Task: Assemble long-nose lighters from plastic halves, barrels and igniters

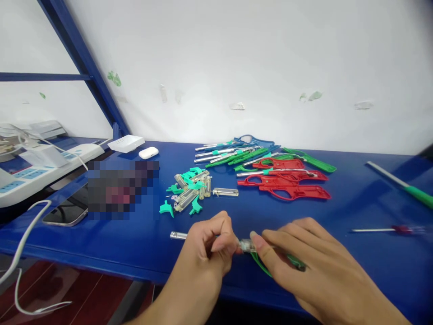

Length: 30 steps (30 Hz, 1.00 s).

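Metal tube (178, 235): I see long axis crosswise, tip leftward
Left hand (211, 250): grasping it
Right hand (299, 255): grasping green handle (261, 266)

On tabletop (128, 243) before you: pile of small parts (186, 198); right of it, casings (287, 174), wall (237, 58) behind. Your far left: power strip (43, 176), phone (67, 210) nearer. Your right: screwdriver (399, 229), another tool (419, 195) behind it.

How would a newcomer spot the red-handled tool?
Start at the blue table and go to its right side. Below the green-handled silver rod lies a thin-shafted tool, shaft pointing left. Its dark-red handle and thinner metal shaft set it apart from that rod.
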Available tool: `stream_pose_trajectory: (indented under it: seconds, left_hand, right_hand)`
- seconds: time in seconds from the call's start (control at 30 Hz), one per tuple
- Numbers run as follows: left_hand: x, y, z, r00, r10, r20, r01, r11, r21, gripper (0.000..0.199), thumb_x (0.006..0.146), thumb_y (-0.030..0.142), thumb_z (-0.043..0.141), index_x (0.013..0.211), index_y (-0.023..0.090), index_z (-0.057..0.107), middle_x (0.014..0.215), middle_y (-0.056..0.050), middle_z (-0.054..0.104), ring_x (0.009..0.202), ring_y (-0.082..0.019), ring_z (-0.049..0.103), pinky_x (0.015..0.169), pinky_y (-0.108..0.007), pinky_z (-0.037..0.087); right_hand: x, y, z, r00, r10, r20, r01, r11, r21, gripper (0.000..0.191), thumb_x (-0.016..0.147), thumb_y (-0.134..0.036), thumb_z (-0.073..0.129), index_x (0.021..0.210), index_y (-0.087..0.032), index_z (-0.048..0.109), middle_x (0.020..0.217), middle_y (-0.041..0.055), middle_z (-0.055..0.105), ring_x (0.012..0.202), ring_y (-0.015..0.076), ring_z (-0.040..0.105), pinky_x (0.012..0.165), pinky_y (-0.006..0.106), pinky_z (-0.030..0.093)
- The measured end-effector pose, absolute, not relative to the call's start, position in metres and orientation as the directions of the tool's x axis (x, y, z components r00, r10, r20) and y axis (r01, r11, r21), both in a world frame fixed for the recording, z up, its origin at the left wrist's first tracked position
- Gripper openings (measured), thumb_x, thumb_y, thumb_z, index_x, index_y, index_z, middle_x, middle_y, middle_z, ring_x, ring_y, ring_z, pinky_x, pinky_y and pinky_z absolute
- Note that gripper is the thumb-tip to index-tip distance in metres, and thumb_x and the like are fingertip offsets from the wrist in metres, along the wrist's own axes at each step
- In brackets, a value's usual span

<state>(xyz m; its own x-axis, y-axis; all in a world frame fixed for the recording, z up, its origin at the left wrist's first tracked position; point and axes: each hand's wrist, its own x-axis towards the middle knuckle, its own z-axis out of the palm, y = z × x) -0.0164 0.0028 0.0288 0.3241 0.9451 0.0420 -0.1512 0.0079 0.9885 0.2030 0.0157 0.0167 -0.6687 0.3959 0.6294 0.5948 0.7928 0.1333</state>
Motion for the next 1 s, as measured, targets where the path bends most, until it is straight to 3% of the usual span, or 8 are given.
stream_pose_trajectory:
  seconds: [0.13,0.27,0.37,0.43,0.63,0.83,1.0]
  left_hand:
    - [-0.019,0.005,0.028,0.373,0.927,-0.028,-0.224,0.119,0.967,0.043,0.099,0.052,0.074,0.083,0.022,0.047,0.067,0.009,0.037,0.052,-0.006,0.023,0.045,-0.022,0.016]
    - [-0.021,0.007,0.025,0.346,0.935,-0.071,-0.203,0.149,0.968,0.032,0.095,0.049,0.081,0.111,0.023,0.07,0.081,0.004,0.063,0.043,-0.001,0.038,0.039,-0.019,0.02]
    - [-0.021,0.007,0.022,0.305,0.945,-0.116,-0.173,0.175,0.969,0.034,0.094,0.05,0.082,0.11,0.02,0.077,0.062,0.004,0.063,0.042,-0.003,0.037,0.039,-0.016,0.019]
    - [-0.02,0.007,0.022,0.304,0.945,-0.122,-0.165,0.179,0.97,0.032,0.096,0.051,0.08,0.103,0.019,0.078,0.05,0.006,0.055,0.041,-0.003,0.032,0.038,-0.015,0.017]
    - [-0.02,0.009,0.027,0.369,0.922,-0.118,-0.142,0.181,0.973,0.041,0.101,0.056,0.072,0.087,0.017,0.069,0.057,0.001,0.066,0.036,-0.002,0.032,0.035,-0.015,0.017]
    - [-0.022,0.009,0.026,0.42,0.904,-0.087,-0.176,0.175,0.969,0.039,0.106,0.051,0.065,0.09,0.016,0.065,0.059,0.001,0.067,0.038,-0.001,0.036,0.036,-0.011,0.02]
    - [-0.023,0.009,0.021,0.428,0.902,-0.064,-0.231,0.177,0.957,0.032,0.107,0.047,0.065,0.093,0.018,0.062,0.061,0.004,0.06,0.044,-0.003,0.048,0.038,-0.01,0.027]
  right_hand:
    - [0.206,0.011,0.021,-0.639,0.414,0.649,0.594,0.801,0.075,0.035,0.105,-0.001,0.043,0.123,-0.019,0.067,0.096,0.0016,0.077,0.076,0.0125,0.064,0.074,0.029,0.048]
    - [0.213,0.008,0.014,-0.577,0.455,0.678,0.595,0.803,-0.032,0.043,0.099,0.005,0.051,0.131,-0.02,0.066,0.109,0.0021,0.077,0.09,0.0138,0.066,0.084,0.03,0.049]
    - [0.215,0.006,0.011,-0.502,0.485,0.716,0.591,0.797,-0.125,0.043,0.097,0.004,0.056,0.129,-0.022,0.067,0.109,0.0001,0.077,0.091,0.0131,0.068,0.084,0.028,0.051]
    - [0.214,0.003,0.012,-0.438,0.528,0.728,0.614,0.767,-0.186,0.039,0.101,0.0,0.059,0.131,-0.023,0.066,0.104,-0.0024,0.077,0.085,0.011,0.069,0.08,0.025,0.053]
    - [0.209,-0.001,0.018,-0.374,0.542,0.753,0.652,0.731,-0.201,0.035,0.101,-0.003,0.066,0.133,-0.018,0.069,0.104,0.0004,0.078,0.088,0.0119,0.07,0.08,0.024,0.054]
    - [0.209,0.004,0.019,-0.424,0.531,0.734,0.627,0.757,-0.185,0.028,0.105,-0.009,0.061,0.129,-0.021,0.069,0.099,-0.0016,0.077,0.08,0.01,0.067,0.077,0.024,0.053]
    - [0.21,0.005,0.015,-0.461,0.532,0.71,0.632,0.759,-0.158,0.031,0.106,-0.009,0.061,0.134,-0.021,0.068,0.102,-0.0013,0.075,0.086,0.0115,0.063,0.084,0.027,0.049]
